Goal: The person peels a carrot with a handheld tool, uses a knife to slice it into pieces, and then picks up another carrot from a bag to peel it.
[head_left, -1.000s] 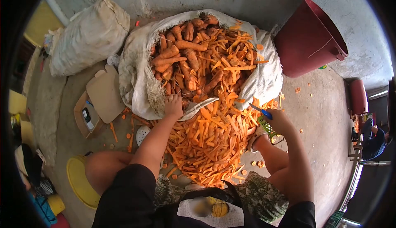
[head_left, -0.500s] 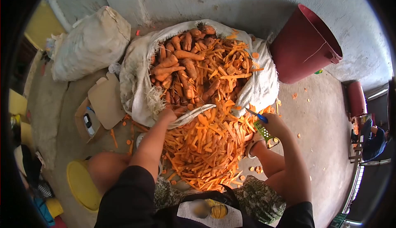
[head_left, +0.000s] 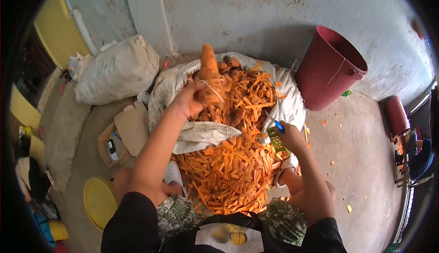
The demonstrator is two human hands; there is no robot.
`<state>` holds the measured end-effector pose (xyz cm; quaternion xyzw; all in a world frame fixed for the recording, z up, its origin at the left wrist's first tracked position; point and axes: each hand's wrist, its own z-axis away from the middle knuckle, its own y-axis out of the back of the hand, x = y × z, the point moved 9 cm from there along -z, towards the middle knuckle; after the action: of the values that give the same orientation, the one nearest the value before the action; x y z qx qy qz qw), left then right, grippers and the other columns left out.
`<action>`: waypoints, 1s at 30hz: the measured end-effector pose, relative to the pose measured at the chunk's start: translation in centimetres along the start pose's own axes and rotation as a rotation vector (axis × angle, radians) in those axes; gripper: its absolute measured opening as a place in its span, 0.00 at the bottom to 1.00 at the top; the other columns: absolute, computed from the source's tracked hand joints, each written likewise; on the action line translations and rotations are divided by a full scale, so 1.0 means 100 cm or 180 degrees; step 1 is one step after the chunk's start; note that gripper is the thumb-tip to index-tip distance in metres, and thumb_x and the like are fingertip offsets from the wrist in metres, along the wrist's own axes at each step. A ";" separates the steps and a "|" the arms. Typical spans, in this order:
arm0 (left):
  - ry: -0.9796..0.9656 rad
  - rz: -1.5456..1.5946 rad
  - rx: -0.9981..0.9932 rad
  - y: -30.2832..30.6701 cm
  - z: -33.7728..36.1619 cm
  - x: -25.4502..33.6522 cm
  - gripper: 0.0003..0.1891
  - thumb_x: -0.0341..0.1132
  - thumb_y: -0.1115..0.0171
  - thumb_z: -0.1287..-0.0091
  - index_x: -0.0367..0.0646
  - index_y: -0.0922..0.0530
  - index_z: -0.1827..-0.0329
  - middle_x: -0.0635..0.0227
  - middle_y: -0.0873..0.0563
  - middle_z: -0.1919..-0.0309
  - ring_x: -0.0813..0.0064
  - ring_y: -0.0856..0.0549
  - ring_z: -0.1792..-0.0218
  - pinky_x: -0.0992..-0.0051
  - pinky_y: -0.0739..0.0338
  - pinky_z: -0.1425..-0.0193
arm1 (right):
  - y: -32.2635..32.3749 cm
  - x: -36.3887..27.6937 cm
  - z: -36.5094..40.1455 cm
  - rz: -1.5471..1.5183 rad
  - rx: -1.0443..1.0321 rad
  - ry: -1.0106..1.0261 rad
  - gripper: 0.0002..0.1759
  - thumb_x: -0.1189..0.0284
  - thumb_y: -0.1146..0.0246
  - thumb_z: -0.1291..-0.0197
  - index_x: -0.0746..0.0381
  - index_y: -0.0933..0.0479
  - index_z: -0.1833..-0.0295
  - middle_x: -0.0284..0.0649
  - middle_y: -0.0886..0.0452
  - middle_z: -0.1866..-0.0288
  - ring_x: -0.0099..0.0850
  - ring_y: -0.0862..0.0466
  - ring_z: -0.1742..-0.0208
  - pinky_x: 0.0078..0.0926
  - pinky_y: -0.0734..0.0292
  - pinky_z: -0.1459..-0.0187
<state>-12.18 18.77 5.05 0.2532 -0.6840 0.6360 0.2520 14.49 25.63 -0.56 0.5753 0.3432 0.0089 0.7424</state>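
Observation:
My left hand (head_left: 188, 100) holds a large unpeeled carrot (head_left: 210, 72) upright, lifted above the open white sack of carrots (head_left: 286, 104). My right hand (head_left: 289, 136) grips a green-handled peeler with a blue tip (head_left: 275, 136) beside the sack's front edge. A big heap of orange carrot peelings (head_left: 228, 173) lies on the floor between my knees and spills into the sack.
A dark red bucket (head_left: 330, 67) leans against the wall at right. A closed white sack (head_left: 116, 70) lies at left, with an open cardboard box (head_left: 123, 136) holding a phone. A yellow lid (head_left: 98, 202) sits at bottom left. Another person sits at far right (head_left: 418, 154).
My left hand reached into the sack, took a carrot and lifted it up. My right hand with the peeler shifted slightly left. The view tilted upward.

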 end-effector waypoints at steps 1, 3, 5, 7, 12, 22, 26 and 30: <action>0.0240 0.0481 -0.0135 -0.020 0.004 -0.012 0.30 0.42 0.40 0.43 0.35 0.39 0.42 0.55 0.24 0.55 0.61 0.22 0.53 0.61 0.25 0.49 | 0.009 -0.008 0.003 -0.0381 0.0212 0.0044 0.13 0.66 0.44 0.42 0.64 0.26 0.58 0.45 0.26 0.79 0.39 0.25 0.77 0.33 0.31 0.70; 0.0336 0.0357 0.0084 -0.038 0.014 -0.034 0.34 0.55 0.46 0.41 0.34 0.37 0.43 0.55 0.24 0.56 0.61 0.22 0.54 0.59 0.25 0.50 | 0.025 -0.025 0.012 -0.0772 0.0341 -0.0083 0.14 0.65 0.45 0.41 0.66 0.26 0.59 0.42 0.28 0.81 0.33 0.28 0.78 0.30 0.33 0.71; 0.0736 0.0299 0.0470 -0.035 0.032 -0.068 0.34 0.57 0.48 0.40 0.35 0.36 0.44 0.55 0.23 0.57 0.63 0.22 0.55 0.60 0.26 0.50 | 0.034 -0.035 0.022 -0.1456 0.0542 -0.0173 0.16 0.63 0.45 0.39 0.66 0.26 0.61 0.33 0.33 0.83 0.21 0.35 0.79 0.25 0.36 0.75; 0.1444 0.0179 0.1044 -0.033 0.066 -0.099 0.32 0.60 0.52 0.39 0.37 0.32 0.47 0.58 0.22 0.59 0.65 0.21 0.57 0.62 0.26 0.49 | 0.039 -0.049 0.030 -0.1810 0.0497 -0.0191 0.14 0.64 0.45 0.39 0.66 0.26 0.63 0.30 0.33 0.81 0.19 0.35 0.78 0.23 0.37 0.75; 0.1777 0.0400 0.1295 -0.018 0.123 -0.150 0.22 0.51 0.62 0.30 0.44 0.29 0.49 0.67 0.22 0.53 0.71 0.21 0.53 0.68 0.27 0.48 | 0.011 -0.077 0.047 -0.3655 0.0350 -0.0372 0.12 0.64 0.44 0.39 0.63 0.27 0.64 0.28 0.28 0.77 0.18 0.30 0.76 0.19 0.32 0.73; 0.1349 -0.0723 0.1687 -0.004 0.115 -0.139 0.18 0.43 0.63 0.29 0.43 0.30 0.48 0.67 0.22 0.54 0.72 0.22 0.52 0.70 0.26 0.47 | -0.065 -0.064 0.041 -0.4736 0.0028 -0.0912 0.12 0.63 0.45 0.38 0.61 0.28 0.61 0.30 0.27 0.72 0.20 0.28 0.71 0.20 0.33 0.68; 0.0688 -0.3032 0.0953 0.029 0.092 -0.132 0.19 0.42 0.63 0.30 0.38 0.28 0.52 0.56 0.20 0.62 0.66 0.22 0.56 0.68 0.31 0.50 | -0.079 -0.074 0.049 -0.5158 -0.1025 -0.1056 0.16 0.60 0.47 0.38 0.61 0.31 0.52 0.37 0.24 0.63 0.30 0.22 0.66 0.28 0.24 0.59; 0.0977 -0.3776 0.0834 -0.009 0.097 -0.121 0.19 0.41 0.64 0.28 0.36 0.28 0.61 0.62 0.22 0.68 0.72 0.25 0.66 0.73 0.32 0.55 | -0.076 -0.085 0.045 -0.4620 -0.1394 -0.0640 0.11 0.64 0.47 0.37 0.60 0.30 0.54 0.34 0.24 0.62 0.26 0.23 0.63 0.24 0.27 0.59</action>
<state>-2.81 9.32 -2.94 0.5245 -0.2994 0.4954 0.6244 7.40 15.78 -2.43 0.0433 0.5563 -0.4657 0.6868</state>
